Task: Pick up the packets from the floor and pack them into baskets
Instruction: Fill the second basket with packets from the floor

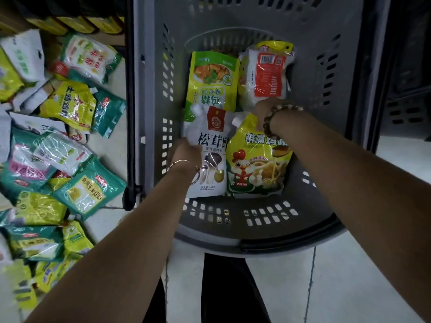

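Note:
A grey plastic basket [256, 231] stands in front of me on the floor. Inside it, my left hand [185, 151] grips the left edge of a white spouted pouch [211, 145]. My right hand [265, 110] holds the top of a yellow pouch with a cartoon chicken [256, 164]. Both pouches lie side by side on the basket's bottom. Behind them lie a green and yellow packet [213, 79] and a clear packet with an orange label [265, 73].
Several loose packets, green, yellow and white, are heaped on the floor to the left [58, 136]. The basket's black handle [130, 113] runs along its left side. Light floor tiles [326, 287] lie on the right. My dark trousers [221, 287] show below the basket.

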{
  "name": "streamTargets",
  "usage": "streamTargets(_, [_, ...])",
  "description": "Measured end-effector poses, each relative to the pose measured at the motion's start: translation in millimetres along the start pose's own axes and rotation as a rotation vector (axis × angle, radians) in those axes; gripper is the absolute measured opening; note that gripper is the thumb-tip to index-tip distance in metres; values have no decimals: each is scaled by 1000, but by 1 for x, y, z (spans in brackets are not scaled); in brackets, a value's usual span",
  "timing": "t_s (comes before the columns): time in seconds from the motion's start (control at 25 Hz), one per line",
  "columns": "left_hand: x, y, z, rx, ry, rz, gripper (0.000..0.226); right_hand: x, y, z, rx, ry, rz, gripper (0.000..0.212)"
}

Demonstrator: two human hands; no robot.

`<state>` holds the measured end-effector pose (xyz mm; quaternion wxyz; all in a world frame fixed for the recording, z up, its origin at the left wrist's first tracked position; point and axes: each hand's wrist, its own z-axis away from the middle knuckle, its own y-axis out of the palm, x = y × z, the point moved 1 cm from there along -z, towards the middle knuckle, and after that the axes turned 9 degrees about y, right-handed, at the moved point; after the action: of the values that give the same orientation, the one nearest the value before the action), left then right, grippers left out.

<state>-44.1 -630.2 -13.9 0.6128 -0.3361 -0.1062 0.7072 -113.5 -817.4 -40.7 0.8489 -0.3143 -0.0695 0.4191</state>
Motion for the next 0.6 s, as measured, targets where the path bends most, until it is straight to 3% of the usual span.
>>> streamTargets(0.12, [4, 7, -19, -18, -154, -30, 32, 8, 3, 6, -268, 13, 80, 27])
streamTargets(0.24, [6, 13, -21, -65, -181, 7, 35, 1, 20, 24, -334, -8, -84, 47])
streamTargets(0.32, [9, 15, -11, -117, 22, 87, 58, -4, 31, 39, -352, 6, -212, 61])
streamTargets(0.4, [12, 9, 8, -243, 378, 41, 72, -7, 46, 53, -357, -3, -266, 67])
streamTargets(0.48, [11, 10, 13, -282, 677, -208, 81, -10, 63, 60, -272, -13, -300, 74])
streamTargets(0.6, [5, 23, -1, -40, 714, -744, 98, -8, 83, 60, -134, -24, -271, 91])
